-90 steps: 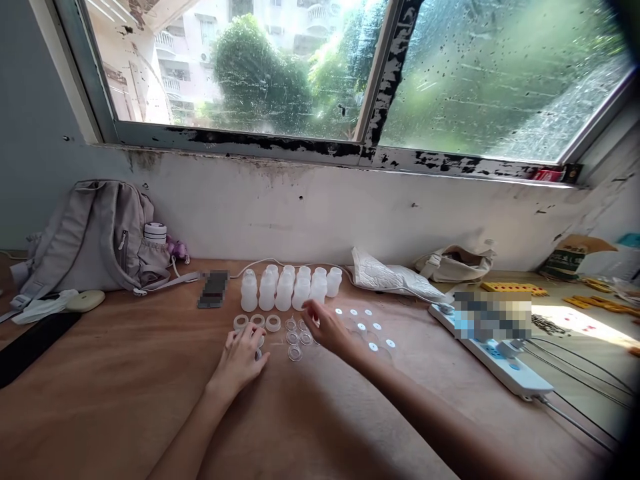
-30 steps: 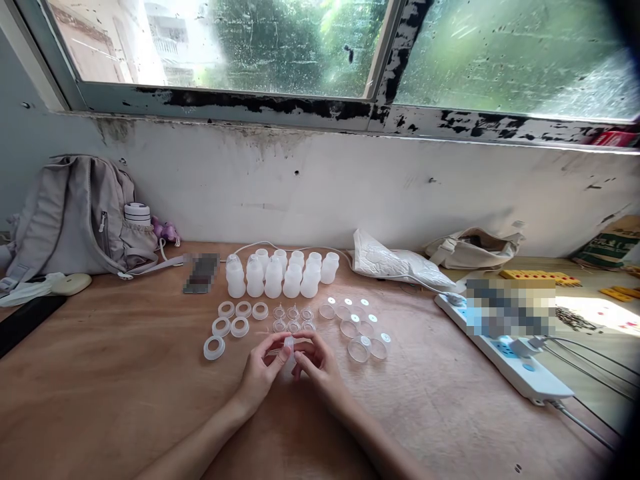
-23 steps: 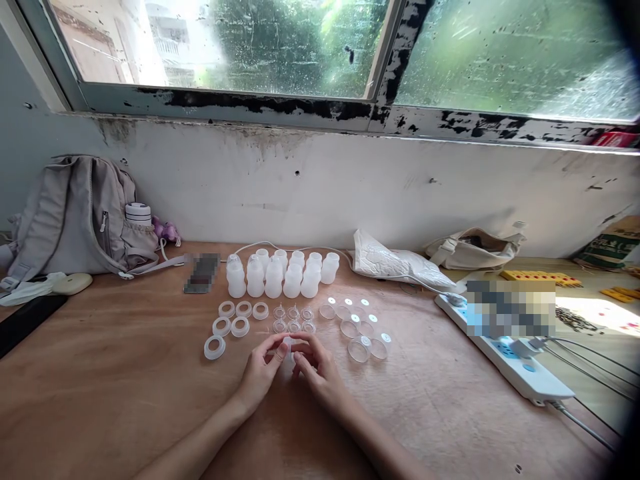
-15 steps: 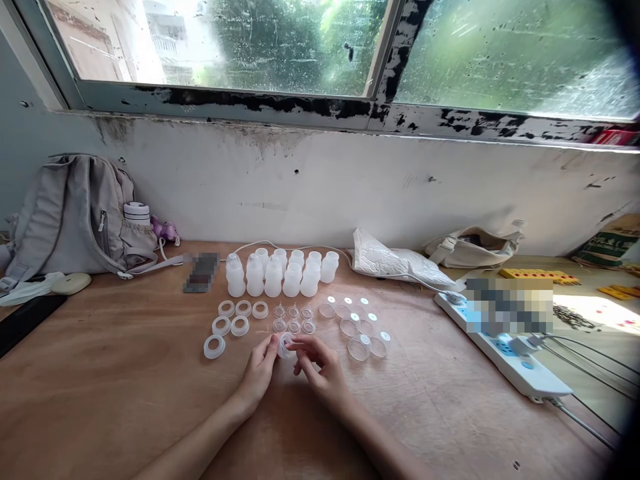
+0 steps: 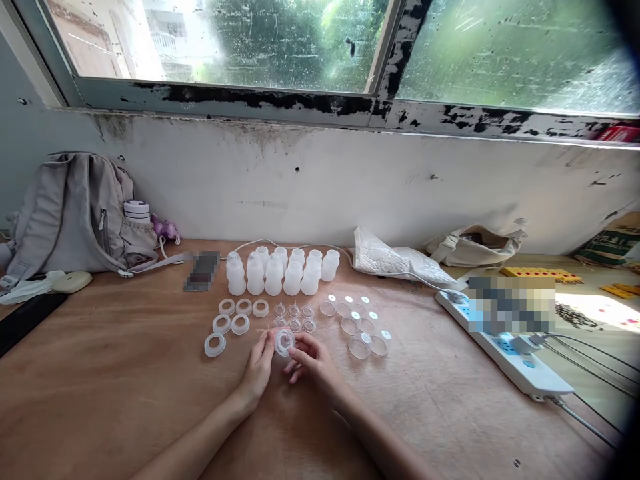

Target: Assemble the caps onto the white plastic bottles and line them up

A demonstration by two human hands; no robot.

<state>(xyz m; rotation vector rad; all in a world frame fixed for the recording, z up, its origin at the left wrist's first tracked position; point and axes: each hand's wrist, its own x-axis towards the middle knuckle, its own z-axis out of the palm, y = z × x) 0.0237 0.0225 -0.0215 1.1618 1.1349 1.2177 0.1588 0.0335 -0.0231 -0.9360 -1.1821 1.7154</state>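
Observation:
My left hand (image 5: pixel 260 360) is closed on the left edge of a white bottle ring (image 5: pixel 285 342), which faces me with a clear nipple seated inside it. My right hand (image 5: pixel 313 360) pinches the ring's right edge between thumb and forefinger, its other fingers curled below. Just beyond my hands lie several clear nipples (image 5: pixel 294 311) in two rows. To their left are several loose bottle rings (image 5: pixel 215 345). Clear round caps (image 5: pixel 359 347), each with a small white disc beside or on it, lie to the right.
Several frosted white bottles (image 5: pixel 273 277) stand in rows behind the parts. A grey backpack (image 5: pixel 70 213) and a blurred dark phone-like object (image 5: pixel 202 271) are at the left. At the right are a white plastic package (image 5: pixel 400 260), a beige bag (image 5: pixel 475 245) and a power strip (image 5: pixel 505 350) with cables.
My right fingers have moved from the ring's middle to its right edge. The ring now faces me more squarely, and the nipple inside shows.

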